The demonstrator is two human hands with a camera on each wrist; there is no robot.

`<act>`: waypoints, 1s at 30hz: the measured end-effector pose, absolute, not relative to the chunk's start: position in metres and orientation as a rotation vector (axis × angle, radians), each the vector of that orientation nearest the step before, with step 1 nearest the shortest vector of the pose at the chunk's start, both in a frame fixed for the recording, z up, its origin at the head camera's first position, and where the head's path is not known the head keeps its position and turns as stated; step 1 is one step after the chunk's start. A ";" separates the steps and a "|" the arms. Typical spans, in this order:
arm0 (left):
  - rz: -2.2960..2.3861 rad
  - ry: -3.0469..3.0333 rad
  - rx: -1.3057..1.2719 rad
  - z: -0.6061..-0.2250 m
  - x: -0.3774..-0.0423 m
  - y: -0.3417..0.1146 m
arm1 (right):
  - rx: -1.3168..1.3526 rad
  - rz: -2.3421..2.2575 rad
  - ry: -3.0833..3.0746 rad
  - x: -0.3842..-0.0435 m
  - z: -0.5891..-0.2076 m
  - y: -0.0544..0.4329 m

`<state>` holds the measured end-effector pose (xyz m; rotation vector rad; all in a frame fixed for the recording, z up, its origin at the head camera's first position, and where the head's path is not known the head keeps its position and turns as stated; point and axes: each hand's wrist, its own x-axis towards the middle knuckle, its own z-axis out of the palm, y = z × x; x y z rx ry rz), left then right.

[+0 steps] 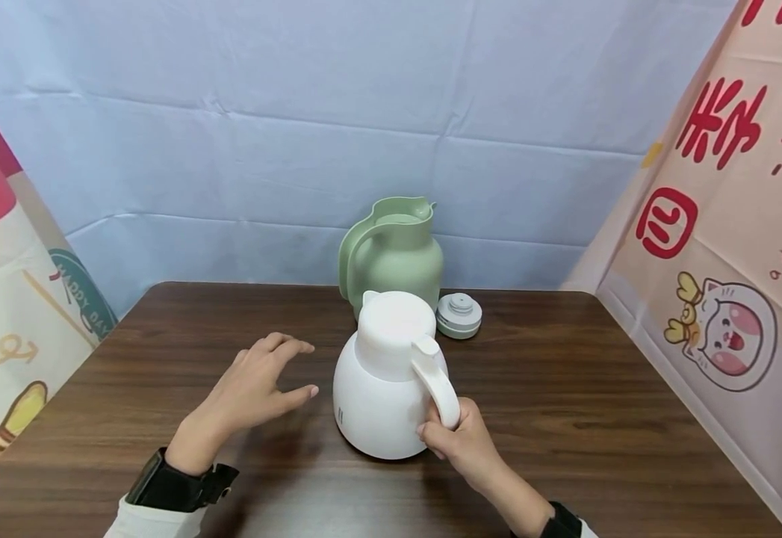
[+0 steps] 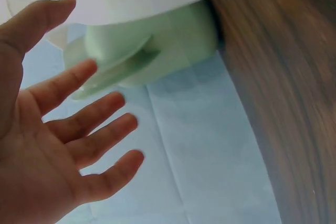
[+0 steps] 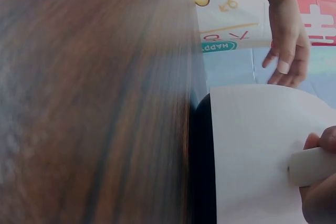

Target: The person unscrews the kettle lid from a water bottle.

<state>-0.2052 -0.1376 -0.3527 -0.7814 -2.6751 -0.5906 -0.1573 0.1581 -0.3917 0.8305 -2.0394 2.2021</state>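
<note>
A white thermal jug (image 1: 380, 396) with a lid on top stands upright at the middle of the table. My right hand (image 1: 461, 444) grips the lower part of its handle (image 1: 441, 385); the right wrist view shows fingers wrapped around that handle (image 3: 315, 166). To the left of the jug, my left hand (image 1: 259, 385) hovers apart from it, fingers spread and palm turned toward it. In the left wrist view the left hand (image 2: 58, 145) holds nothing. Behind the white jug is a green jug (image 1: 400, 258) with no lid on, its lower part partly hidden.
A round grey-white lid (image 1: 459, 314) lies on the brown wooden table (image 1: 565, 418), right of the green jug. A pale blue cloth (image 1: 229, 149) hangs behind the table's far edge. Printed cloths hang at the left (image 1: 1, 299) and right (image 1: 720, 299).
</note>
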 end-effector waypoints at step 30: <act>-0.732 -2.316 -0.984 -0.301 -0.212 -0.077 | 0.991 2.235 -2.045 -0.165 -0.393 0.165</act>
